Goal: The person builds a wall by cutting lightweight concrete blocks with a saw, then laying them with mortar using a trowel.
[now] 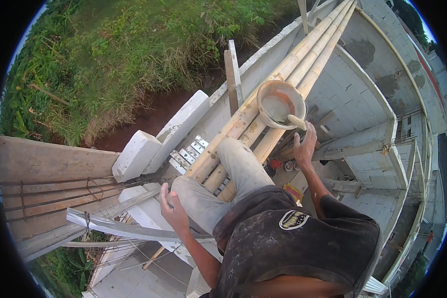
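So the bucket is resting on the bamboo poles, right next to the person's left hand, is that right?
Not quite: the head view shows the right hand next to the bucket, while the left hand is farther from it. The bucket does rest on the bamboo poles.

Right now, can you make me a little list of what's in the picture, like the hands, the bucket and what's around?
Left hand: open, beside the bent left knee
Right hand: open, close to the bucket; whether it touches is hard to tell
Bucket: on the bamboo poles, some grey material inside
Tool handle: pale, sticking out over the bucket's rim
White block: to the person's left
Metal bars: thin and dark, further left
Beyond: green plants
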### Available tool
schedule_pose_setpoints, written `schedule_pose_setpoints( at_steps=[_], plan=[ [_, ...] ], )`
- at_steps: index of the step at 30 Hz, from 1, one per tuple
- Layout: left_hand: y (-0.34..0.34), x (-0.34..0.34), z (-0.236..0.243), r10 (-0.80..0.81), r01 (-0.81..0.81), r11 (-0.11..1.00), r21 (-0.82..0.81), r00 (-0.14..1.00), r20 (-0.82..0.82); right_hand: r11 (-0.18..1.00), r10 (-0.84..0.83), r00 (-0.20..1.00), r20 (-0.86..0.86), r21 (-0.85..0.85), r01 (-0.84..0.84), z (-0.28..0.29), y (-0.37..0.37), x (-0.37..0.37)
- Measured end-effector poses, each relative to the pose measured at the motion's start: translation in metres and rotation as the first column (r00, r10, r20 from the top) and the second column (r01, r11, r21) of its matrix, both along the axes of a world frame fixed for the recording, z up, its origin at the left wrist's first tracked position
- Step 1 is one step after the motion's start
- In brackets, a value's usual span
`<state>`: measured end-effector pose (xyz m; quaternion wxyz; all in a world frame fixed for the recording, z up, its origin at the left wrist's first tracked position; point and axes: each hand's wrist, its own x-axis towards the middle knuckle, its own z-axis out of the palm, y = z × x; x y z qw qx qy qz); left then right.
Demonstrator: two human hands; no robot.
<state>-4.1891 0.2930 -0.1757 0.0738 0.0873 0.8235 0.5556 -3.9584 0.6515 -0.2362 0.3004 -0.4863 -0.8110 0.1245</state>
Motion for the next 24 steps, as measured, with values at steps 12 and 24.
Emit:
schedule_pose_setpoints(
  at_steps=[12, 24],
  plan=[
    [-0.025, 0.021, -0.151, 0.361, -0.199, 0.837, -0.509, 0.901, 0.242, 0.61, 0.622, 0.783, -0.009, -0.622, -0.491, -0.074, -0.111, -0.013],
    [0.035, 0.003, -0.005, -0.132, 0.113, 0.987, -0.11, 0.975, -0.18, 0.686, 0.498, 0.841, 0.209, -0.688, -0.235, -0.055, -0.12, -0.053]
  ],
)
